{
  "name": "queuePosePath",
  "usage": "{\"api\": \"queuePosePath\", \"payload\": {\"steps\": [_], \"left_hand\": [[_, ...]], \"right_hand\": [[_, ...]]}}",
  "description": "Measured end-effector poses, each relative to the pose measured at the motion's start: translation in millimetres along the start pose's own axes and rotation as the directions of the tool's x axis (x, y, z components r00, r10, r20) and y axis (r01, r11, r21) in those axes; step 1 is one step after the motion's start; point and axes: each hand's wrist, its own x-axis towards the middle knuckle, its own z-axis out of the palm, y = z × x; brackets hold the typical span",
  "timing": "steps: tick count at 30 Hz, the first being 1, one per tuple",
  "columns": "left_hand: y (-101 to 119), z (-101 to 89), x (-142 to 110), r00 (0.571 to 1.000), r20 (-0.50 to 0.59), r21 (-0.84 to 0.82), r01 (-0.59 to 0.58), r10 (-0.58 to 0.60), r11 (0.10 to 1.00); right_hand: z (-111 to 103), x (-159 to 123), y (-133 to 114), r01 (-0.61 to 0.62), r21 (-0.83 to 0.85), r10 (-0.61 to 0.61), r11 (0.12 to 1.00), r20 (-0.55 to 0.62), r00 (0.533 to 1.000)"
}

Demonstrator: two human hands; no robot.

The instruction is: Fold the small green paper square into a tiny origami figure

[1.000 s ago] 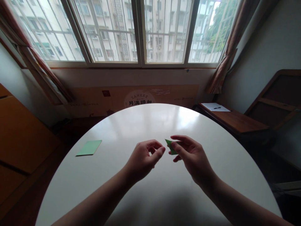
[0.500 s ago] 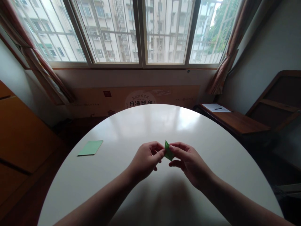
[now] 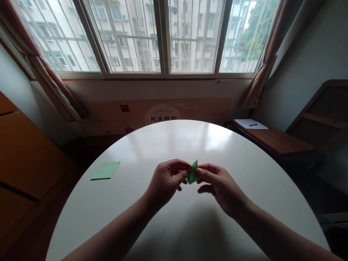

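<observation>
A small piece of folded green paper, pointed at top and bottom, is held up over the table between my two hands. My left hand pinches its left side with thumb and fingers. From the other side, my right hand grips its right edge between thumb and forefinger, the lower fingers curled loosely beneath. The fingertips partly cover the paper's sides. A square stack of light green paper lies on the white round table, well to the left of both hands.
Beyond the table, a barred window spans the wall, with curtains at both ends. On the right stands a wooden bench or low table bearing a white sheet and a dark pen. An orange-brown cabinet is at the left.
The folded paper has turned between my fingers: its upper tip now leans right, and more of its face shows. My left hand has shifted slightly up and now pinches the paper's left side.
</observation>
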Motion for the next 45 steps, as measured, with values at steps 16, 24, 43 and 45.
{"api": "queuePosePath", "payload": {"steps": [16, 24, 43, 45], "left_hand": [[6.9, -0.2, -1.3, 0.999, -0.019, 0.051, -0.039, 0.04, 0.998], [7.2, 2.6, -2.7, 1.0, 0.027, 0.066, -0.017, 0.015, 0.998], [8.8, -0.7, 3.2, 0.967, 0.092, -0.053, 0.241, -0.236, 0.969], [8.1, -0.4, 2.8, 0.968, 0.091, -0.055, 0.24, -0.234, 0.969]], "right_hand": [[-0.4, 0.3, 1.0, 0.038, -0.049, -0.038, 0.998, 0.004, 0.999], [1.8, -0.4, -0.2, 0.044, -0.033, -0.044, 0.998, -0.007, 0.999], [2.1, -1.4, 1.2, 0.051, -0.093, -0.045, 0.994, 0.07, 0.997], [1.8, -1.3, 1.8, 0.063, -0.104, -0.057, 0.993, 0.067, 0.996]]}}
